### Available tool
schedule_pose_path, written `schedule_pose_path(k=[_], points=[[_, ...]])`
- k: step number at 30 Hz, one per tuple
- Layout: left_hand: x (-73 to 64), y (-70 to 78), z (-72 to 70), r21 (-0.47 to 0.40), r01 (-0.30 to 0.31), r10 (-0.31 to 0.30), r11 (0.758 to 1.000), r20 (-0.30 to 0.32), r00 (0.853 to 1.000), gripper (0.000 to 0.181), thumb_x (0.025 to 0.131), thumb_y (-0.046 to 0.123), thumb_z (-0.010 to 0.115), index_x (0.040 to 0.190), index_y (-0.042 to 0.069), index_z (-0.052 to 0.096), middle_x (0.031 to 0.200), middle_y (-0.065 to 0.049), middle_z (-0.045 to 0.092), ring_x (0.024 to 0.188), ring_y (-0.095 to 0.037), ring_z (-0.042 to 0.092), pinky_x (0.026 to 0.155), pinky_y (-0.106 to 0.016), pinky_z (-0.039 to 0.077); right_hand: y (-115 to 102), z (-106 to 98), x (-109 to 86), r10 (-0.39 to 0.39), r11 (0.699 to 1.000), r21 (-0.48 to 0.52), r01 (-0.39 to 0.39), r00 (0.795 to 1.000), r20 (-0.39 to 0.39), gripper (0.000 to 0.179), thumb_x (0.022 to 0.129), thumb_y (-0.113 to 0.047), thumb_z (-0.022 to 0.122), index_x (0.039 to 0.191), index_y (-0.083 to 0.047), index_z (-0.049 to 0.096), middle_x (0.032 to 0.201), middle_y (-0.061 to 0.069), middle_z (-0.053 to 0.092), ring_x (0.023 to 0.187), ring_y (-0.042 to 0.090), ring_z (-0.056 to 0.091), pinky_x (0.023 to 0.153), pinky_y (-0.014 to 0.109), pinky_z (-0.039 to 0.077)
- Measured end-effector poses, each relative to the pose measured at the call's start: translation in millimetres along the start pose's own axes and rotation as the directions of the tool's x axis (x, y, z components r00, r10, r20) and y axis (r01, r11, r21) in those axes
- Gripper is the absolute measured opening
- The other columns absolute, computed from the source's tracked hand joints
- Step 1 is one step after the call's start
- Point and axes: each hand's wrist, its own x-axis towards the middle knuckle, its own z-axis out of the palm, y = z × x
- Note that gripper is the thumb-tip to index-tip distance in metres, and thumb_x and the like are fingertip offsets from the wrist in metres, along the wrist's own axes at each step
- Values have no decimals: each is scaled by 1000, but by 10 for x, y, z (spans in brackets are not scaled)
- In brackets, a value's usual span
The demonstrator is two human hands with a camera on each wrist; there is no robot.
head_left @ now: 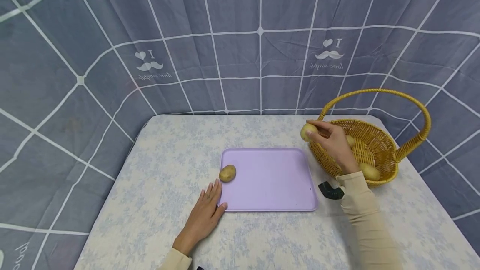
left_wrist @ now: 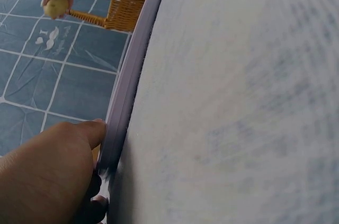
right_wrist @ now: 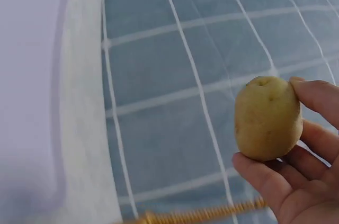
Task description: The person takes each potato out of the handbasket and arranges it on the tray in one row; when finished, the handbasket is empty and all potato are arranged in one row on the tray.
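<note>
A yellow potato is pinched between the thumb and fingers of my right hand, held over the left rim of the wicker basket. In the right wrist view the same potato shows whole at the fingertips. My left hand lies with straight fingers at the left edge of the purple tray, its thumb at the near left corner. Just beyond those fingertips a second potato sits on the tray's left side. More potatoes lie in the basket, partly behind my right arm.
The basket's tall arched handle rises above its rim. A dark green curved object lies between tray and basket, beside my right sleeve. A patterned cloth covers the table, and a grey-blue checked curtain hangs behind it.
</note>
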Motion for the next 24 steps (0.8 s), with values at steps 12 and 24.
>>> schedule_pose_path(k=[12,24], points=[[-5,-1,-11,-3,2,-2,1000,17,1000,64,102,40,42,150,1,25,158,-9,18,146,-29,15,118,-49,10,20,878,48,-18,991,136,1,992,124,39,89,-10,68,125,2,61,129,21,59,117,31,57,88,21,53],[1,2,-19,-2,5,-5,1000,17,1000,64,102,38,44,150,2,24,158,-8,18,146,-28,15,119,-49,10,201,1507,-21,18,993,111,-48,966,259,38,87,-11,71,123,1,63,124,19,62,112,28,61,86,25,55]])
